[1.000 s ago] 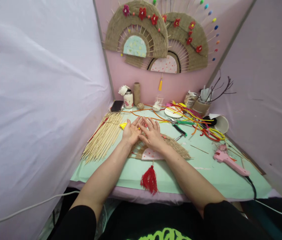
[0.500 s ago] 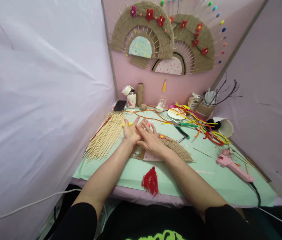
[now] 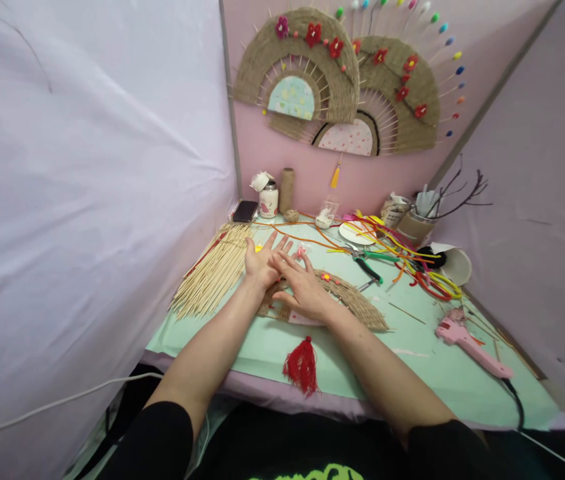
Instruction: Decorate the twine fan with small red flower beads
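Note:
My left hand (image 3: 261,268) is palm up with its fingers spread. Across its fingers lies my right hand (image 3: 303,288), palm down, fingertips touching the left hand's fingers. Nothing shows in either hand, though the spot where they meet is partly covered. Beneath both hands a woven twine fan (image 3: 357,300) rests on the table, decorated with a small red-and-yellow flower (image 3: 326,277). My hands hide part of the fan. A pink flower-like piece (image 3: 301,251) sits just past my fingertips. Toward me from the fan lies a red tassel (image 3: 302,368).
Thin wooden sticks (image 3: 215,273) are piled at left. Green-handled pliers (image 3: 368,268) and coloured pipe cleaners (image 3: 402,250) lie at the back right. A pink glue gun (image 3: 475,343) with a cord is at right. Finished fans (image 3: 247,77) hang on the back wall, above a phone (image 3: 245,211).
My right hand has shifted slightly toward me over the left, and its fingers are a little more spread. The camera view has tilted a little, so the scene sits lower and further right.

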`<state>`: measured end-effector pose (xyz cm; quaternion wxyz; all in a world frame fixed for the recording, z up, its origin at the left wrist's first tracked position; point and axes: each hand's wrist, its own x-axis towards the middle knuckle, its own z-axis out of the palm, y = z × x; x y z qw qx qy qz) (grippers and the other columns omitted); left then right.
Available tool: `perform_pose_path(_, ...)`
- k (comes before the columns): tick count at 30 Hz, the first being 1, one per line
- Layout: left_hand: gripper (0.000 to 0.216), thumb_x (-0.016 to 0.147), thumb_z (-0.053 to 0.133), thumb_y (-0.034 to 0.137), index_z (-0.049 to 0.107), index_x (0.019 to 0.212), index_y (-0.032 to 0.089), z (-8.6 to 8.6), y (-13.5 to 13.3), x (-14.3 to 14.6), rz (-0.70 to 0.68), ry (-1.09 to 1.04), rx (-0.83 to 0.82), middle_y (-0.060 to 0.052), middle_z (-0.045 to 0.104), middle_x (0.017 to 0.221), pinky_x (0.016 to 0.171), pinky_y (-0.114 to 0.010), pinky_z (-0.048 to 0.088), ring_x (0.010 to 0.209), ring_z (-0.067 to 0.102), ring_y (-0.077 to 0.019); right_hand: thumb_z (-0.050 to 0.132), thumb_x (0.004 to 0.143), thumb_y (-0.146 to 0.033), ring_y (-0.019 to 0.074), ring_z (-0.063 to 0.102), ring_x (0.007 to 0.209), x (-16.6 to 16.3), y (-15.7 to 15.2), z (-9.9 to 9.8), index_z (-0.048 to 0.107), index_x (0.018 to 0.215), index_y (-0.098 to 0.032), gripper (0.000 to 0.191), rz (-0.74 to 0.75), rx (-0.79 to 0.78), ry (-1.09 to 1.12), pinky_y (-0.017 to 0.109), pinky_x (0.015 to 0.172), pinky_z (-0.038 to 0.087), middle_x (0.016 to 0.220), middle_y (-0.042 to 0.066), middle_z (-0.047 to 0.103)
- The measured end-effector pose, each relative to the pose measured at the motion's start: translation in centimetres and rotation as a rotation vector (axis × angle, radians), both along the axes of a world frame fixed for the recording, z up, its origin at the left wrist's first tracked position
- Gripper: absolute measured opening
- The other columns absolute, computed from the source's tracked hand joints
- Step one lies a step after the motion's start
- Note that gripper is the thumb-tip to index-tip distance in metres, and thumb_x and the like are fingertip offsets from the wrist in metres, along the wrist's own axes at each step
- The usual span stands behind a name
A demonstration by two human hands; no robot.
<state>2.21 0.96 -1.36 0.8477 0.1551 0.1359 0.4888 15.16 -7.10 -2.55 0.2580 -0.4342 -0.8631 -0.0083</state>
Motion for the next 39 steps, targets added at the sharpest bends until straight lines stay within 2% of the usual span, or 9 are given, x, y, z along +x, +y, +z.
perform_pose_path(3, 0.072, 0.084, 0.02, 0.075, 0.056, 0.116, 0.021, 0.16, 0.25, -0.57, 0.024, -0.009, 0.009, -0.017, 0.06, 0.122, 0.083, -0.047, 0.052, 0.116, 0.056, -0.0304, 0.042, 0.093, -0.055, 0.0272, 0.022, 0.145, 0.15, 0.19, -0.07, 0.015, 0.154, -0.018, 0.077, -0.056, 0.001, 0.008, 0.059, 0.116, 0.005, 0.153, 0.014, 0.036)
perform_pose_path(7, 0.068, 0.083, 0.028, 0.074, 0.056, 0.117, 0.022, 0.25, -0.21, -0.14, -0.027, 0.019, 0.001, -0.017, 0.06, 0.122, 0.086, -0.048, 0.051, 0.114, 0.057, -0.0307, 0.042, 0.093, -0.052, 0.0279, 0.018, 0.146, 0.18, 0.28, -0.17, 0.008, 0.155, -0.018, 0.078, -0.071, -0.02, 0.006, 0.059, 0.116, 0.008, 0.154, 0.014, 0.033)
perform_pose_path(11, 0.066, 0.083, 0.031, 0.074, 0.056, 0.116, 0.023, 0.35, -0.21, -0.15, 0.009, 0.019, -0.006, -0.016, 0.06, 0.12, 0.088, -0.051, 0.049, 0.114, 0.057, -0.0313, 0.043, 0.093, -0.055, 0.0268, 0.023, 0.145, 0.08, 0.07, -0.04, 0.012, 0.154, -0.018, 0.078, 0.022, 0.031, -0.014, 0.058, 0.116, 0.005, 0.153, 0.014, 0.035)
perform_pose_path(16, 0.064, 0.086, 0.027, 0.071, 0.057, 0.114, 0.022, 0.45, -0.13, -0.55, 0.017, 0.01, -0.007, -0.016, 0.061, 0.119, 0.077, -0.045, 0.053, 0.112, 0.058, -0.0303, 0.042, 0.094, -0.053, 0.0277, 0.022, 0.145, 0.2, 0.24, 0.03, 0.011, 0.155, -0.019, 0.076, -0.074, 0.012, -0.006, 0.058, 0.116, 0.007, 0.152, 0.013, 0.037)
perform_pose_path(19, 0.064, 0.083, 0.033, 0.073, 0.057, 0.114, 0.022, 0.19, -0.32, 0.01, -0.024, 0.018, -0.013, -0.017, 0.06, 0.119, 0.081, -0.047, 0.052, 0.111, 0.059, -0.0314, 0.041, 0.093, -0.056, 0.0273, 0.018, 0.147, 0.09, 0.14, 0.01, 0.012, 0.154, -0.016, 0.078, -0.042, -0.019, -0.012, 0.057, 0.117, 0.006, 0.153, 0.013, 0.035)
perform_pose_path(22, 0.067, 0.082, 0.031, 0.075, 0.056, 0.115, 0.022, -0.05, -0.04, -0.04, -0.004, 0.005, -0.001, -0.017, 0.06, 0.122, 0.084, -0.049, 0.051, 0.111, 0.059, -0.0309, 0.039, 0.093, -0.058, 0.0264, 0.022, 0.145, 0.03, -0.04, 0.11, 0.018, 0.153, -0.016, 0.076, 0.02, 0.008, -0.015, 0.056, 0.117, 0.005, 0.153, 0.014, 0.035)
perform_pose_path(28, 0.069, 0.084, 0.024, 0.074, 0.056, 0.115, 0.021, -0.04, 0.13, -0.48, -0.031, -0.021, 0.021, -0.016, 0.061, 0.121, 0.075, -0.04, 0.053, 0.11, 0.06, -0.0291, 0.041, 0.093, -0.057, 0.0272, 0.023, 0.145, 0.21, 0.18, 0.02, 0.012, 0.154, -0.016, 0.079, -0.062, 0.014, 0.02, 0.056, 0.117, 0.009, 0.152, 0.014, 0.036)
perform_pose_path(33, 0.069, 0.083, 0.027, 0.075, 0.055, 0.117, 0.022, 0.39, -0.24, -0.13, -0.005, -0.013, -0.011, -0.017, 0.06, 0.122, 0.083, -0.048, 0.051, 0.11, 0.059, -0.0307, 0.039, 0.093, -0.059, 0.0259, 0.025, 0.144, 0.13, 0.07, -0.06, 0.018, 0.153, -0.016, 0.077, 0.049, 0.05, 0.018, 0.055, 0.117, 0.007, 0.151, 0.014, 0.039)
perform_pose_path(39, 0.072, 0.084, 0.024, 0.075, 0.054, 0.12, 0.021, 0.2, -0.04, -0.45, -0.053, -0.07, -0.016, -0.017, 0.059, 0.125, 0.073, -0.043, 0.054, 0.113, 0.058, -0.0324, 0.039, 0.094, -0.056, 0.0261, 0.025, 0.144, 0.34, 0.38, -0.15, 0.019, 0.153, -0.015, 0.075, -0.049, 0.055, 0.068, 0.055, 0.117, 0.011, 0.15, 0.015, 0.04)
